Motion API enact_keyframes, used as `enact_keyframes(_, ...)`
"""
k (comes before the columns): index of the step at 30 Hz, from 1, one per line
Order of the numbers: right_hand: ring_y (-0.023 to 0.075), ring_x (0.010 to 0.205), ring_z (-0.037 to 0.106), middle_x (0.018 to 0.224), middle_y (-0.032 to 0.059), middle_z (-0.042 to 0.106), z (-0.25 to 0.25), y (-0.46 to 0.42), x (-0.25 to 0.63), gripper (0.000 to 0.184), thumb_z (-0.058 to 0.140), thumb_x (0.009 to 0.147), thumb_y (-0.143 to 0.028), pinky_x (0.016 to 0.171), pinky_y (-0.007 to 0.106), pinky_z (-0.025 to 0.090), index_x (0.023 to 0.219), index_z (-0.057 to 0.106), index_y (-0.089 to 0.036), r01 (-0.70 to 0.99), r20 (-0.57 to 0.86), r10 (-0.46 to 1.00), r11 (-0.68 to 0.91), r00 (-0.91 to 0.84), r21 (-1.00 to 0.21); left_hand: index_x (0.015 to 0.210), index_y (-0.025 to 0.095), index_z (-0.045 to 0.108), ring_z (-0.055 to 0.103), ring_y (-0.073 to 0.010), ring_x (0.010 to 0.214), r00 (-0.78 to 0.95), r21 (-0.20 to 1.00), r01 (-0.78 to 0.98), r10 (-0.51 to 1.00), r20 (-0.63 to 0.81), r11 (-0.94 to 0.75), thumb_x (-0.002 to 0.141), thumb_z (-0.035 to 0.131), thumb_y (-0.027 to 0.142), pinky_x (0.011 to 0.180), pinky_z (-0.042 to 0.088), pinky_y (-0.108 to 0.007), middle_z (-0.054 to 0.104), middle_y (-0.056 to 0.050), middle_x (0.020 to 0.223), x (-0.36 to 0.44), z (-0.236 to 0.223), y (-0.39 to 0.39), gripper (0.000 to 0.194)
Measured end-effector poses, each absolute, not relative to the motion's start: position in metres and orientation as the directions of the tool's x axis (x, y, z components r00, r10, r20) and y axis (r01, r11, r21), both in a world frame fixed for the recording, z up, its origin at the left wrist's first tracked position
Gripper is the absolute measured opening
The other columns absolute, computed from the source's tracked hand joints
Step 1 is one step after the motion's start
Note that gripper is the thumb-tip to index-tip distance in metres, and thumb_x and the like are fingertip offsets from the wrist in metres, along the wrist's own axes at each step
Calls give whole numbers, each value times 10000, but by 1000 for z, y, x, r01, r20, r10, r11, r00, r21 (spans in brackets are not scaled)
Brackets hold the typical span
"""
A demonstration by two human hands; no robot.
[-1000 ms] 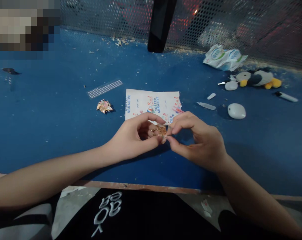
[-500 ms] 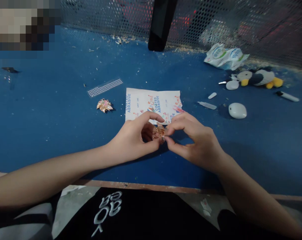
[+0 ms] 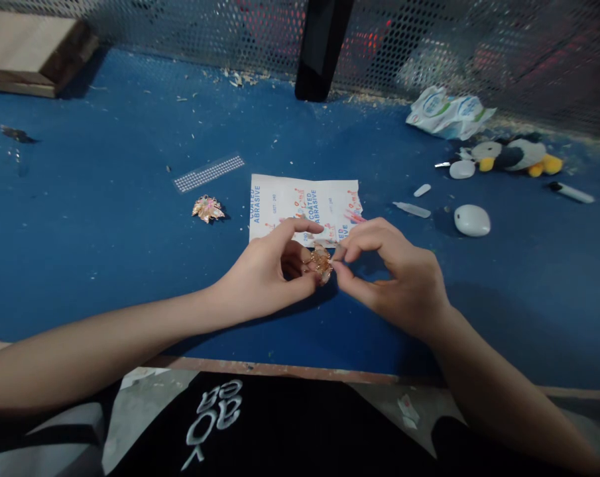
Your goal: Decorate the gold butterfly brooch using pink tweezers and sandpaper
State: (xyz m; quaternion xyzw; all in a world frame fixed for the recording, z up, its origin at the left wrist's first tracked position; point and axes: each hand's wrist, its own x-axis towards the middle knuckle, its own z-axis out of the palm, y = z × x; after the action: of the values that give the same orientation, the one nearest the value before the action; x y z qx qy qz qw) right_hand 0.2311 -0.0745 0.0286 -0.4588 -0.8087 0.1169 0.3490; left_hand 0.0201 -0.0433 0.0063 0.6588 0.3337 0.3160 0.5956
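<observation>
Charm (image 3: 321, 261): I see it pinched between both hands, just above the counter (image 3: 105, 252).
Left hand (image 3: 264, 278): closed on charm.
Right hand (image 3: 399, 278): fingertips gripping charm's edge.
Sandpaper (image 3: 304, 205): just behind.

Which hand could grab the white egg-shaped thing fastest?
Probably the right hand. The white egg-shaped thing lies on its side of the blue table, while the left hand pinches the gold charm and would have to cross over.

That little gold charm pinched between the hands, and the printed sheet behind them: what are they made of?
The gold charm looks like shiny gold-toned metal, judging by its glints. The printed sheet looks like matte paper-backed sandpaper: it reads "coated abrasive".
</observation>
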Motion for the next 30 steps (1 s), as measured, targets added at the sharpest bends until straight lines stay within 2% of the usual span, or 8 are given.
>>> enact_keyframes(3,198,839,690,824,-7,718,28,-76,230,257,697,805,-70,750,347,538,835,527,-261,685,491,825,531,-281,-500,1327,152,535,736,-142,722,575,996,54,818,22,-64,785,692,104,663,598,-245,731,3,803,20,5,-44,566)
enact_keyframes(7,199,853,698,825,-9,728,28,-76,228,267,694,810,-75,793,368,543,822,503,-262,672,483,825,538,-293,-510,1278,137,579,747,-143,750,581,999,12,813,22,-36,785,688,90,719,625,-258,741,-6,817,22,4,-45,507)
enact_keyframes(13,200,837,694,814,-3,728,27,-75,228,267,685,813,-66,788,383,544,816,502,-260,664,493,809,563,-320,-493,1253,96,606,738,-114,742,583,999,-2,812,37,-45,793,682,79,719,621,-217,756,-13,828,22,5,-44,466)
enact_keyframes(24,209,857,694,807,-9,739,28,-76,228,282,693,810,-61,763,370,548,798,504,-270,686,504,806,556,-310,-468,1293,111,608,761,-133,786,587,997,20,808,48,-74,813,679,88,767,644,-251,786,-28,874,21,6,-45,486)
enact_keyframes(30,209,850,705,810,-24,735,29,-77,227,308,716,773,-64,718,357,535,786,489,-272,724,545,805,518,-233,-456,1308,95,600,750,-128,780,577,998,14,816,40,-59,822,684,107,749,629,-234,768,-34,870,21,7,-44,492)
